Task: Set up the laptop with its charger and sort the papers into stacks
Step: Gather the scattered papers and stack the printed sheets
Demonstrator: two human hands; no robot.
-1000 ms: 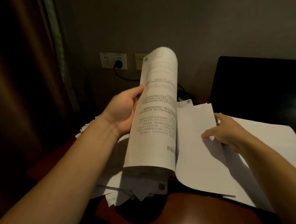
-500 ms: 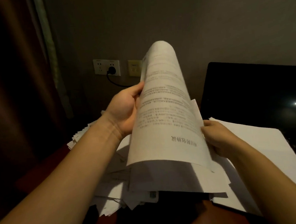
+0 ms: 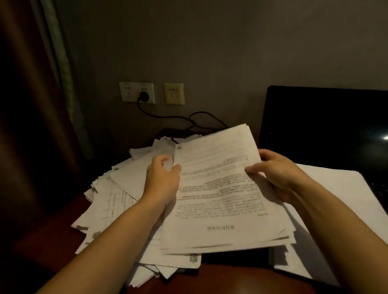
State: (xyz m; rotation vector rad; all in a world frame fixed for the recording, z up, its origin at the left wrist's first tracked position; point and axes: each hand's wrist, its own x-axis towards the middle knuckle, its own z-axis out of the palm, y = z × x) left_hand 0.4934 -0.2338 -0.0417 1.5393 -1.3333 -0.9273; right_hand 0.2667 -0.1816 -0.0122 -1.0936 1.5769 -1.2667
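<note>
We grip the sheaf (image 3: pixel 218 192) with left hand (image 3: pixel 163 181) and right hand (image 3: pixel 277 173); lowered from upright, it seems, dimly, ready for stacking.

White papers (image 3: pixel 218 192) with rows of black print; black laptop (image 3: pixel 328 129); reddish-brown tabletop (image 3: pixel 220 286); white wall socket (image 3: pixel 127 92), black plug (image 3: pixel 143 96); brown curtain (image 3: pixel 14 116)

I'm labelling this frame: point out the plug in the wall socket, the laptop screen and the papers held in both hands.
plug (image 3: pixel 143 96), head view, its black body.
laptop screen (image 3: pixel 329 131), head view, middle of dark panel.
held papers (image 3: pixel 216 192), head view, printed top sheet.
</note>
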